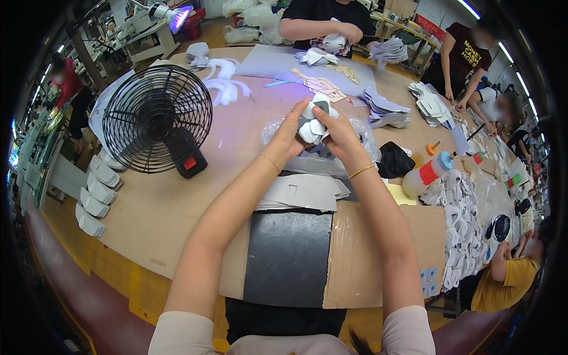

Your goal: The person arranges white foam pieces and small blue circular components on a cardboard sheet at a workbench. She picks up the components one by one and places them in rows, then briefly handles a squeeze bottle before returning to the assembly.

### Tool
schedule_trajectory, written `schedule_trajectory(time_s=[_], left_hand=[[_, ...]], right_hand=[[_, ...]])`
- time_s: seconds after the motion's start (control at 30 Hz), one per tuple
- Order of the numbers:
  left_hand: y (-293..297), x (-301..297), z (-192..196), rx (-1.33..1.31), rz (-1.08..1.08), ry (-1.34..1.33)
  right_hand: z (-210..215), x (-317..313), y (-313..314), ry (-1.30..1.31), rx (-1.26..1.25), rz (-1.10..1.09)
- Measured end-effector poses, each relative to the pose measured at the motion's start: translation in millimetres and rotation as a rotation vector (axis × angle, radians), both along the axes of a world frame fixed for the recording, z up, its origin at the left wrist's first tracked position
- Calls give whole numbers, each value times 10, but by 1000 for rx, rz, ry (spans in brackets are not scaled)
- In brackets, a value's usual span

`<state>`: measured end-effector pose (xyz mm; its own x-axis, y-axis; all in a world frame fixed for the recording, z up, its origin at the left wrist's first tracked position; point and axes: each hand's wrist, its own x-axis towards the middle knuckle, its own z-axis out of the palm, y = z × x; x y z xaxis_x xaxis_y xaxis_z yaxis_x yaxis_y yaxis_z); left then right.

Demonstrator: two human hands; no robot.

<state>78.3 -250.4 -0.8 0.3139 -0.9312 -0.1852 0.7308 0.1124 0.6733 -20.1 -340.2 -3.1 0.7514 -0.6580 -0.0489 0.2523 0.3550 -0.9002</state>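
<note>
Your left hand (287, 136) and right hand (343, 135) both grip the white-and-grey pieces (309, 131), dead ahead at 12 o'clock; from the pieces: black fan (158, 123) at 9, red-banded bottle (427, 173) at 4, light-grey card sheets (299, 192) at 6
</note>
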Motion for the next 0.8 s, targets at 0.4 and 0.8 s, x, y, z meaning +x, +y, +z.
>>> schedule_trajectory(time_s=[0.4,0.8], left_hand=[[-451,-31,-332,-11,158,33],[-154,242,-369,416,-74,-753]], right_hand=[[-330,231,-51,405,-827,-396],[-239,-310,-219,618,-1095,-14]])
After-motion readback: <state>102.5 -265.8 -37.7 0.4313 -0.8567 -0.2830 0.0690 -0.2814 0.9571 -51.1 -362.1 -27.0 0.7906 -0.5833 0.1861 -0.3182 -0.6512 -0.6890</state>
